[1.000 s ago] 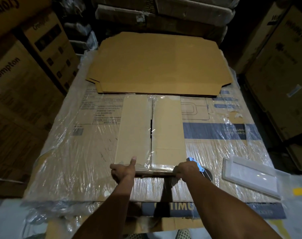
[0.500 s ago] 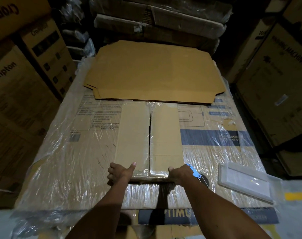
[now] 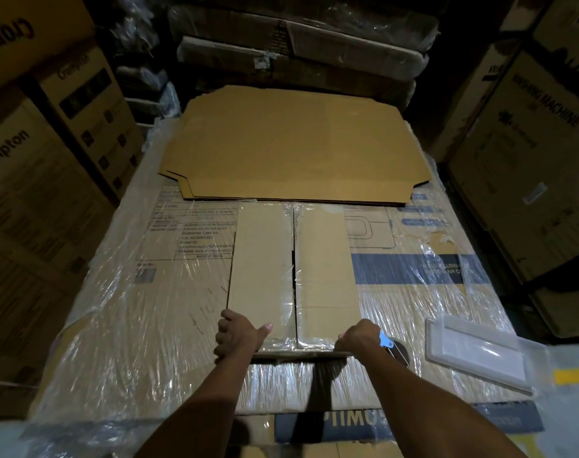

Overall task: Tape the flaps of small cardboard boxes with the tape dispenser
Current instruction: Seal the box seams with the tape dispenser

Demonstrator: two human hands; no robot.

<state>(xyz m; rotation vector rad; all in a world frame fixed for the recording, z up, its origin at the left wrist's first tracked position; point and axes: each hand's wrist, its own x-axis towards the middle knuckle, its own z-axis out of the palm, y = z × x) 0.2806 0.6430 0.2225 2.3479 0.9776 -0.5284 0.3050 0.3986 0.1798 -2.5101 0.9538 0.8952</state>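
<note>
A small flat cardboard box (image 3: 261, 259) lies on the plastic-wrapped carton top, its two flaps meeting at a dark centre seam with clear tape glinting along it. My left hand (image 3: 237, 333) grips the box's near left corner, thumb on top. My right hand (image 3: 359, 337) holds the near right corner. The tape dispenser (image 3: 392, 345), blue with a dark roll, shows just behind my right hand; whether that hand also holds it is unclear.
A stack of flattened cardboard sheets (image 3: 298, 143) lies at the far side of the wrapped carton (image 3: 133, 325). A grey plastic tray (image 3: 479, 355) rests near the right edge. Tall cartons stand on both sides and wrapped bundles behind.
The view has tilted so everything sits lower in frame. Both hands keep the same grip on the box's near edge, and the box stays put.
</note>
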